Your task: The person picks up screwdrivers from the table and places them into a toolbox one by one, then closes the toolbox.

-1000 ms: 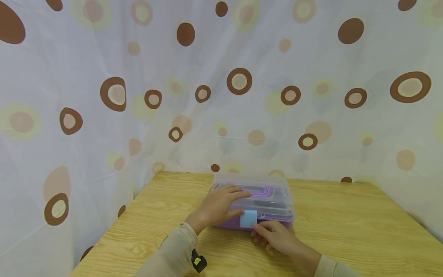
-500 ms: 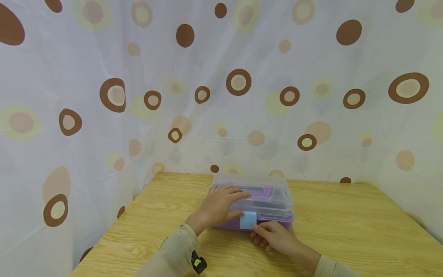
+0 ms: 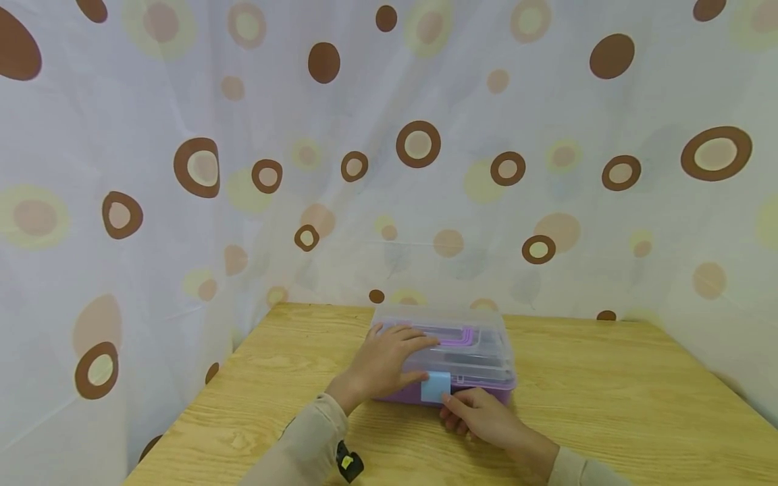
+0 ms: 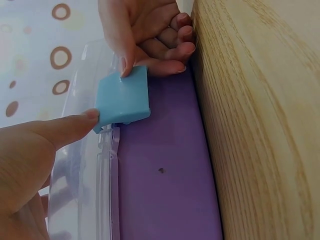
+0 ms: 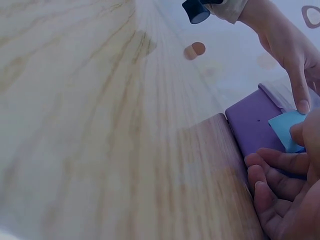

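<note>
A storage box with a purple base (image 4: 160, 195) and a clear lid (image 3: 489, 358) sits on the table, its lid down. A purple handle (image 3: 469, 336) lies flat on top. On the front edge is a light blue latch (image 3: 435, 387), its lower end standing a little off the base. My left hand (image 3: 383, 361) rests on the lid with fingers spread, its thumb touching the latch's upper edge. My right hand (image 3: 483, 416) pinches the latch's lower right corner between thumb and index finger, the other fingers loosely curled. The lid's haze hides what is inside.
The wooden table (image 3: 608, 405) runs on either side of the box. A white curtain (image 3: 389, 88) with brown and yellow circles stands behind and at the sides. A black wrist camera (image 3: 349, 462) hangs at the left sleeve.
</note>
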`<state>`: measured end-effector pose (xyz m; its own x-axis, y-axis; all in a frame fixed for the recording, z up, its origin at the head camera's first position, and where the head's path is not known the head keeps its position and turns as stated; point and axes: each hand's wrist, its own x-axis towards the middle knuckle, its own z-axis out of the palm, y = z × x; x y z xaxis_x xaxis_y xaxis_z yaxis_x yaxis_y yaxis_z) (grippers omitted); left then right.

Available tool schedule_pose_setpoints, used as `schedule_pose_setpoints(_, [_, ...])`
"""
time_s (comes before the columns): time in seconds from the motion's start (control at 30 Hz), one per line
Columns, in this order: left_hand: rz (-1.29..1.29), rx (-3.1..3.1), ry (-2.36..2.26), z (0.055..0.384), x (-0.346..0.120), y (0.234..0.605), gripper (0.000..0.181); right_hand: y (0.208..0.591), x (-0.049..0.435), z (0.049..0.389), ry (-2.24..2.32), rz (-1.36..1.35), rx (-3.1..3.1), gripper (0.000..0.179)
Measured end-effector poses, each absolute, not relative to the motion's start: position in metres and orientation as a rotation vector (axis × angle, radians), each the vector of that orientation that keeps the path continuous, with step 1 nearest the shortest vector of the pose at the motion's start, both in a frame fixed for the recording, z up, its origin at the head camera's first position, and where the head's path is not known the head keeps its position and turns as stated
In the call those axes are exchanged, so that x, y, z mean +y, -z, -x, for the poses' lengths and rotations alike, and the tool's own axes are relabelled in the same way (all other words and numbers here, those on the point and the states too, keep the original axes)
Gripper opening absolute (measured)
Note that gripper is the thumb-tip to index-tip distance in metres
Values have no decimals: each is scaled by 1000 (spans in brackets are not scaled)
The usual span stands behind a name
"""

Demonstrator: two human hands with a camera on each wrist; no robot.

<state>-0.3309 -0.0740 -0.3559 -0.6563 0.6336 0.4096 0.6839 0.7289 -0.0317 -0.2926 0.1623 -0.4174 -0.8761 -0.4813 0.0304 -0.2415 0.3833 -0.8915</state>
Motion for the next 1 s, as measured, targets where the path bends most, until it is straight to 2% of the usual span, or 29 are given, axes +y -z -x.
schedule_pose_setpoints(1.0, [1033, -2529, 131, 332, -75, 357, 63, 414, 163, 294, 1476, 621, 2404, 42])
